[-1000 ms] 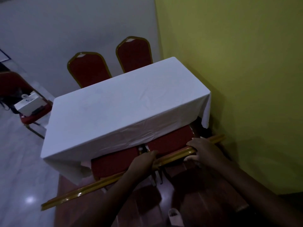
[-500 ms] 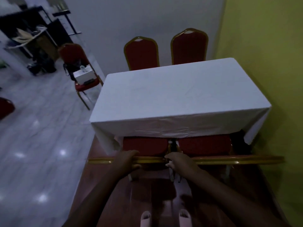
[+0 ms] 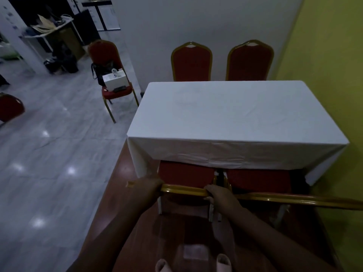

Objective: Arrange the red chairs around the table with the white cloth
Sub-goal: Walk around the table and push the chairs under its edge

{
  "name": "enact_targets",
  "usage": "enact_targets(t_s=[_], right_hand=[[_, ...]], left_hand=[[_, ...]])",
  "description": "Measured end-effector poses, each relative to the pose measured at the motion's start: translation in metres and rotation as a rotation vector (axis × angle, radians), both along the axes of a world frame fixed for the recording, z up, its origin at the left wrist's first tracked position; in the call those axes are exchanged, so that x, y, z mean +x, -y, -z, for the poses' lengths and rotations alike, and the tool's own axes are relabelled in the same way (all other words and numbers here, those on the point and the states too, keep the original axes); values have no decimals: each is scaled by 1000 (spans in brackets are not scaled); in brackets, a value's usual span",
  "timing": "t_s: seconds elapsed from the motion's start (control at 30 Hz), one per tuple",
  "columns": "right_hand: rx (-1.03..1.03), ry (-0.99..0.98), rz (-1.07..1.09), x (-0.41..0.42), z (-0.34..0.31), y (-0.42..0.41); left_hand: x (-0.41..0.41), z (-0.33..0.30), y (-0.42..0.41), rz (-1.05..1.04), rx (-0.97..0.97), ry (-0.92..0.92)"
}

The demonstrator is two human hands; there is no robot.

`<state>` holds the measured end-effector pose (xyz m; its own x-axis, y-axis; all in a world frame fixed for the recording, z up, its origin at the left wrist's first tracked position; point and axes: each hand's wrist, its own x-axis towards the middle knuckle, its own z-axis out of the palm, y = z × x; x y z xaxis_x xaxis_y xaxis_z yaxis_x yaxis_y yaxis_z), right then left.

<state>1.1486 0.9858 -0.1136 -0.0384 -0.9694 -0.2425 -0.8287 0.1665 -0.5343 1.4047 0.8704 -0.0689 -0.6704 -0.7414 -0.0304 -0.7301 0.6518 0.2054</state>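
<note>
The room has a pale marble floor (image 3: 49,154) to the left of the table (image 3: 235,118), a white wall (image 3: 196,20) behind it and a yellow-green wall (image 3: 334,75) along its right side. The table carries a white cloth (image 3: 225,154) and stands on a red-brown floor strip (image 3: 121,193). Behind the table two red chairs (image 3: 191,63) stand side by side; at the near side two more are pushed in, seats (image 3: 186,173) partly under the cloth. Left of the table a fifth red chair (image 3: 110,75) holds a white box (image 3: 115,79) (any writing on it is too small to read). The left hand (image 3: 149,188) and right hand (image 3: 220,195) are both closed on the golden top rail (image 3: 184,190) of the near left chair, arms stretched forward.
</note>
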Motion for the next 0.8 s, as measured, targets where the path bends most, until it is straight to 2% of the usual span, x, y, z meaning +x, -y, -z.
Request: enact_targets(t_s=[0.1, 0.23, 0.43, 0.63, 0.8], right_hand=[[32, 50, 36, 5, -8, 0], [-46, 24, 53, 28, -26, 9], [-182, 64, 67, 106, -35, 42], [-253, 77, 11, 187, -49, 96], [-251, 125, -35, 239, -60, 149]], left_hand=[[6, 1, 7, 40, 22, -24], [20, 1, 15, 75, 110, -149], [97, 1, 14, -73, 139, -387], [197, 7, 27, -276, 131, -375], [241, 0, 65, -379, 162, -327]])
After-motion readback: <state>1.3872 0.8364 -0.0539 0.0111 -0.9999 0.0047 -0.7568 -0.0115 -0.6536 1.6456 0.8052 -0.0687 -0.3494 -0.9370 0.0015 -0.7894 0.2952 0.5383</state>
